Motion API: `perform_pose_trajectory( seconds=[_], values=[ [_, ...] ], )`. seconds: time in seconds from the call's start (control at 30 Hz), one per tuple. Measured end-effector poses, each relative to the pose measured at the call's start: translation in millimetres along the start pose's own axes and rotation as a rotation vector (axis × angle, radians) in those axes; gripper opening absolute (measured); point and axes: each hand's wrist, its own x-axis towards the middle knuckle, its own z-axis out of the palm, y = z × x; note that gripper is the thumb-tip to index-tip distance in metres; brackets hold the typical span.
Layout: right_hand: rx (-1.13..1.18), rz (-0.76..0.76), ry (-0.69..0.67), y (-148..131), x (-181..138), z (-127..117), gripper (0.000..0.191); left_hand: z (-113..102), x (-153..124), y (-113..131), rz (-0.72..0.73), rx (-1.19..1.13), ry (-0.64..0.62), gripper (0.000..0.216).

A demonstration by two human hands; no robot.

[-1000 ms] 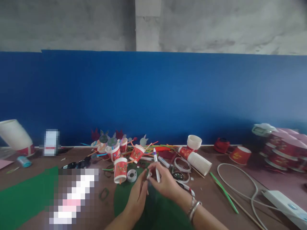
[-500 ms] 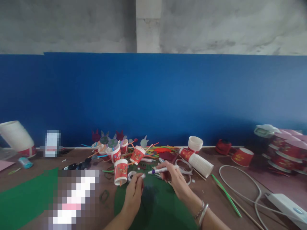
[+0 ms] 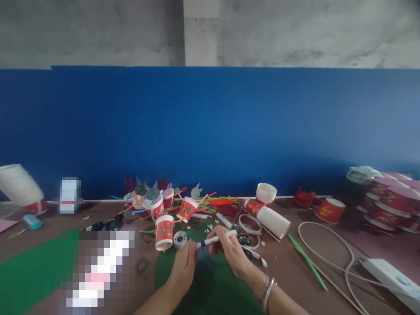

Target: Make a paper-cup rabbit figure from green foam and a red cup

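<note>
A white marker [image 3: 211, 240] with a purple band lies across my right hand [image 3: 231, 249], pinched between thumb and fingers. Its left end meets the fingertips of my left hand [image 3: 183, 264], which are closed on the small white cap; the fingers mostly hide that cap. Both hands are above a dark green sheet [image 3: 216, 284]. A roll of clear tape [image 3: 180, 239] sits just beyond my left hand. Close to my right wrist are black-handled scissors [image 3: 244, 239] and a white pen with a red band [image 3: 259, 257].
Red paper cups with straws and cut-paper animal heads [image 3: 154, 205] crowd the back left. A nested cup stack [image 3: 274, 221] lies on its side, right of centre. Farther right are a looping cable [image 3: 348, 245], a white power strip [image 3: 392, 275] and stacked red cups [image 3: 395, 203].
The marker and the cap, apart before, have come together between my hands. My right hand has shifted slightly left and down, uncovering the scissors. The view has tilted a little.
</note>
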Motion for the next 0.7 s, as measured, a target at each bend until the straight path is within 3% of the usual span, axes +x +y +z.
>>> perform_pose_trajectory(
  seconds=[0.13,0.33,0.5,0.7],
  values=[
    [0.008,-0.021,0.041,5.1,-2.2,3.4,0.039,1.3,-3.0,2.4,0.002,0.017,-0.025,0.04],
    [0.078,0.121,0.133,7.0,-0.8,5.9,0.038,-6.2,-4.3,4.6,0.141,0.19,-0.161,0.032],
    [0.166,0.188,0.213,6.4,-3.0,13.3,0.033,-13.9,1.1,12.9,0.158,0.323,-0.164,0.03],
    [0.079,0.162,0.185,8.0,-9.6,17.9,0.034,-9.0,-1.9,9.9,0.055,0.073,-0.185,0.038]
  ],
)
